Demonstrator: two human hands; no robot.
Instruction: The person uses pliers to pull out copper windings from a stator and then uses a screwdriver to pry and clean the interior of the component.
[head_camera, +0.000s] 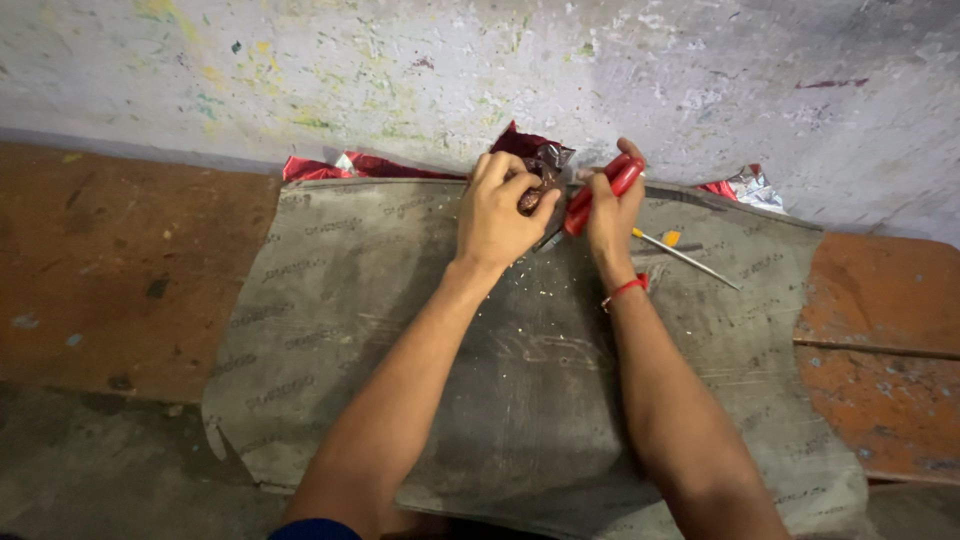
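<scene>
Left hand (497, 212) pinches a small dark part (533, 196) just beside the right hand (610, 215), whose grip is clamped on a red-handled screwdriver (598, 193); the tip best stays square and the part pressed to the grey mat (520, 360), a thin metal rod (690, 260) nearby

two screwdrivers (598, 193), one grey mat (520, 380), two hands (500, 215).

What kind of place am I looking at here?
Likely a rough floor-level workshop corner: a paint-flecked wall, a worn grey mat on a stained reddish floor, and the right hand gripping a red-handled tool.
</scene>
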